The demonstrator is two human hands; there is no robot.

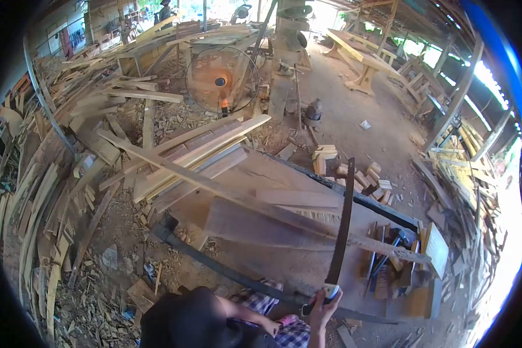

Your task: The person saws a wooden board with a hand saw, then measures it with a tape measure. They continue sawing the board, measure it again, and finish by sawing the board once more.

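Note:
My right hand (322, 311) grips the handle of a handsaw (343, 226). The saw stands nearly upright, its long toothed blade pointing up and away from me. Low in the view, my left hand (270, 328) rests by the checked cloth (296, 336) over my legs; its fingers are too small to make out. A small pink item (286, 319) shows beside it. Behind the blade, a long narrow plank (214, 184) lies slantwise over a wide dark board (261, 225) on the broad wooden work surface (261, 255).
A wooden tool box (397, 261) with several tools stands at the right, under the plank's end. Stacked boards (197, 159) lie at the left. Cut wood blocks (372, 177) sit beyond the surface. A round fan (221, 81) and a wooden table (362, 61) stand farther back.

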